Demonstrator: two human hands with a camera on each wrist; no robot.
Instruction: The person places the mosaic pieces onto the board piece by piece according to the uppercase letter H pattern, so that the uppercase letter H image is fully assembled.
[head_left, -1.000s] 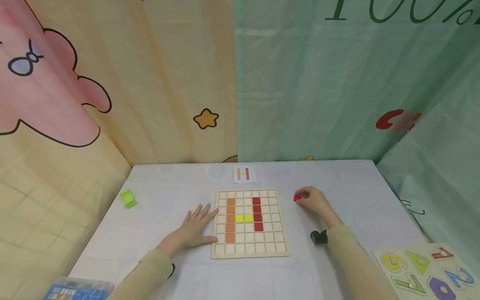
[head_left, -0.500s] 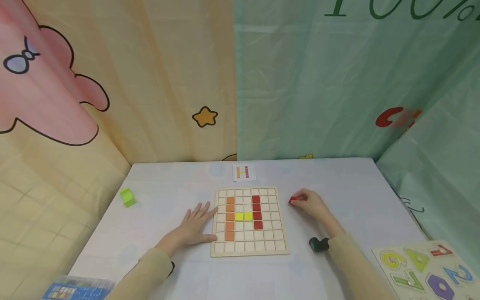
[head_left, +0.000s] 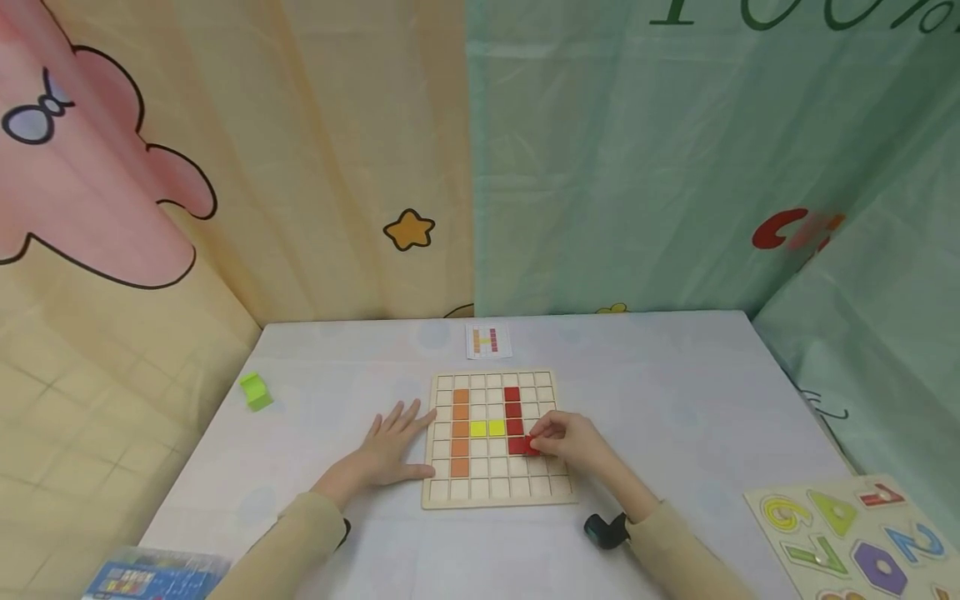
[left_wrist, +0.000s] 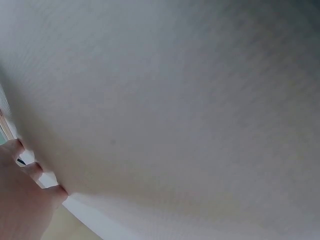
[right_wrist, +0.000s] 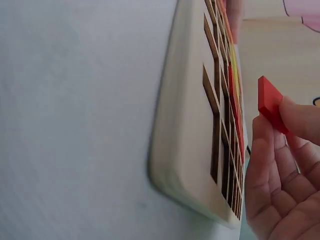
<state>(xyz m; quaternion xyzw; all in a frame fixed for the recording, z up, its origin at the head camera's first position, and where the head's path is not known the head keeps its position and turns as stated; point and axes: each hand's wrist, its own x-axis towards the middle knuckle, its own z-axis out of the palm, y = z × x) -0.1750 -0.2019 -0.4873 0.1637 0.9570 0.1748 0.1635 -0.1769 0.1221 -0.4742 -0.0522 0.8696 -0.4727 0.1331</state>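
Observation:
A wooden grid board (head_left: 498, 504) lies mid-table, with a column of orange tiles (head_left: 461, 429), two yellow tiles (head_left: 487, 428) and a column of red tiles (head_left: 513, 408) set in it. My right hand (head_left: 573, 437) pinches a loose red tile (right_wrist: 270, 102) between thumb and fingers. In the right wrist view that tile is tilted and held apart from the board. My left hand (head_left: 390, 454) has its fingers spread, and its thumb and fingertips touch the board's left edge. The left wrist view mostly shows white cloth, with part of the left hand (left_wrist: 27, 195) at lower left.
A small printed pattern card (head_left: 488, 342) lies behind the board. Green blocks (head_left: 257, 392) stand at far left. A number-and-shape puzzle board (head_left: 855, 533) sits at front right, and a blue package (head_left: 153, 577) at front left.
My right hand has carried the red tile left and nearer, from beside the board to over its right part. The left hand has stayed at the board's left edge.

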